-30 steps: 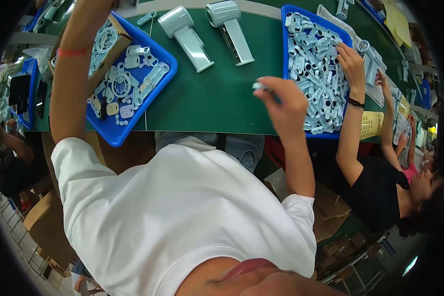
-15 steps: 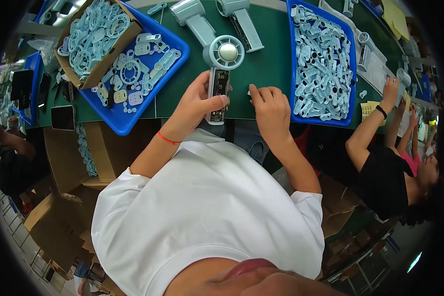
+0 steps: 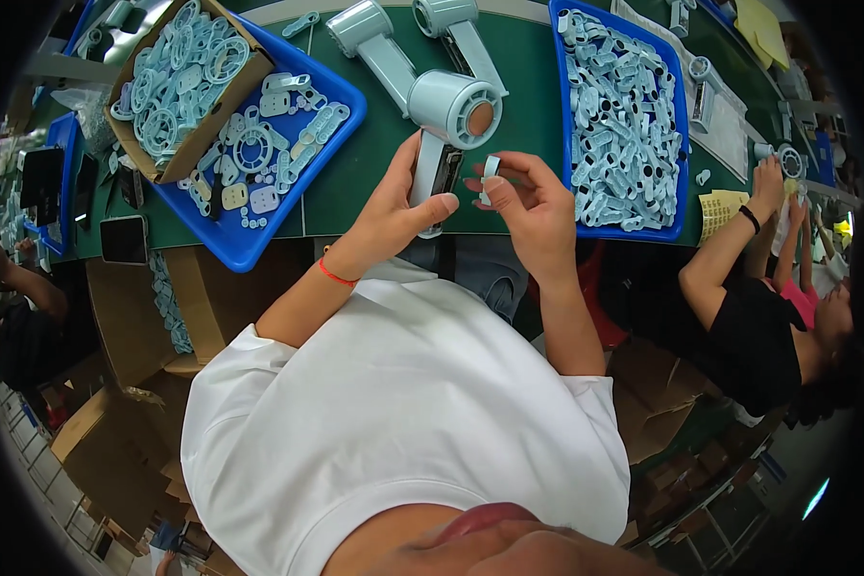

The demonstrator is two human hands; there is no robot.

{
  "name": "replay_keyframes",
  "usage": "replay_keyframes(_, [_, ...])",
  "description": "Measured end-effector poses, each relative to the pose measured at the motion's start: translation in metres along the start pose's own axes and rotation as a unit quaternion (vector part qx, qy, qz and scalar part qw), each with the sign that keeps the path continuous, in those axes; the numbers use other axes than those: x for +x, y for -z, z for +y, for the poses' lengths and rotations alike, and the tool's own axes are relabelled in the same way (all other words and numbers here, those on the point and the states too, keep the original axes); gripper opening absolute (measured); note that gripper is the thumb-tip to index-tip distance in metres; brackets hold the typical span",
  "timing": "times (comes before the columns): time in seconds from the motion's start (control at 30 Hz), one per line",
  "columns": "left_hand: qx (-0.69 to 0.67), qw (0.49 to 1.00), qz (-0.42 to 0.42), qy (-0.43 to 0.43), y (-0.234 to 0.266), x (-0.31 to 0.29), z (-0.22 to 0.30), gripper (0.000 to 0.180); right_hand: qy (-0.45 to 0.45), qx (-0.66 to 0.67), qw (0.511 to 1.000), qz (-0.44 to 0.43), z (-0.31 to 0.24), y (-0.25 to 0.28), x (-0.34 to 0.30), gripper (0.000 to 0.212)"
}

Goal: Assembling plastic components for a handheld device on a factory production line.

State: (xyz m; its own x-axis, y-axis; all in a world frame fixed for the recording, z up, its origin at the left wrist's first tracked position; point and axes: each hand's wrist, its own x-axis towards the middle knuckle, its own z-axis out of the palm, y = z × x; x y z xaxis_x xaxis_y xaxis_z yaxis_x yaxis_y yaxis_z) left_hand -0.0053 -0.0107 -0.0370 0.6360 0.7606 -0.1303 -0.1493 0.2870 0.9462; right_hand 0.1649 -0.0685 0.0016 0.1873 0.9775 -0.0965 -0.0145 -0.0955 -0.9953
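Observation:
My left hand is closed round the handle of a light blue handheld fan. The fan's round head points up and to the right, and a dark opening runs along the handle's right side, with parts inside it. Just right of the handle, my right hand pinches a small, curved light blue plastic piece between thumb and fingers. That piece is apart from the fan. Beyond my hands, two more handheld fans, one on the left and one on the right, lie on the green table.
At left, a blue tray carries loose light blue parts and a cardboard box full of more. A second blue tray at right is heaped with small pieces. A phone lies near the front edge. Another person's arm works farther right.
My right hand has lifted off the table with the small curved piece in it. My left hand has turned the fan, so its head faces right and the handle's opening is toward my right hand.

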Motion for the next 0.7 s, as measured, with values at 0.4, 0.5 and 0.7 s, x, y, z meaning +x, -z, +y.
replay_keyframes(0.4, [0.292,0.953,0.026,-0.075,-0.013,-0.001,0.002,0.091,-0.069,-0.078,0.993,0.06,0.007,-0.009,0.0,0.024])
replay_keyframes(0.5, [0.322,0.944,0.036,-0.062,-0.015,0.001,0.003,0.088,-0.081,-0.034,0.994,0.066,0.005,-0.011,0.001,0.023])
replay_keyframes(0.7, [0.375,0.92,0.061,-0.094,-0.021,0.001,0.004,0.079,-0.1,-0.092,0.99,0.032,0.001,-0.004,0.003,0.02])
